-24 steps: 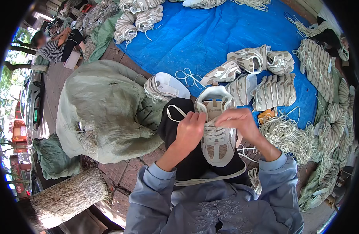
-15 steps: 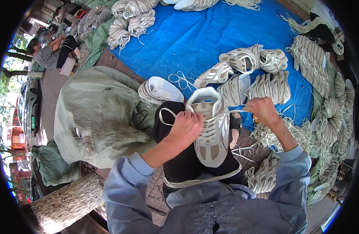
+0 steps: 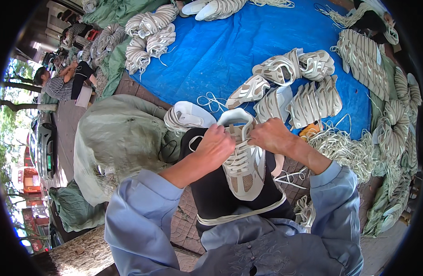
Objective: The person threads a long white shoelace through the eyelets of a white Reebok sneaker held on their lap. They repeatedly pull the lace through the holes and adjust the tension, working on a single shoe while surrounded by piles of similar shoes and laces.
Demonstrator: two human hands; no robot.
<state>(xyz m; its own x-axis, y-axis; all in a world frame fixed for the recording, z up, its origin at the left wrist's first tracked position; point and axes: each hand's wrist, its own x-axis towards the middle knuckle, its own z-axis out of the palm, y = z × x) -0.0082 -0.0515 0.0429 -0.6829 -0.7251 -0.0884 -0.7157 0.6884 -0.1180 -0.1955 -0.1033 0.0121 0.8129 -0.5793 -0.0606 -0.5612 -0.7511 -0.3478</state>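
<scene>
A white and beige shoe upper (image 3: 244, 172) lies on my black-clad lap, toe toward me. My left hand (image 3: 216, 146) is closed on the white lace at the shoe's left eyelets. My right hand (image 3: 269, 135) pinches the lace at the top right eyelets, close to the padded collar. Both hands meet over the tongue. A loop of lace (image 3: 193, 143) hangs left of my left hand. Blue sleeves cover both forearms.
A blue tarp (image 3: 220, 50) ahead carries several finished uppers (image 3: 294, 87) and loose laces (image 3: 344, 149). A big grey-green sack (image 3: 119, 138) stands at my left. Bundled uppers (image 3: 149, 34) are stacked further off. A person in a striped top (image 3: 59, 85) sits far left.
My right hand, which had pulled the lace out to the right, has come back to the shoe's top eyelets. Both hands are now together on the lacing.
</scene>
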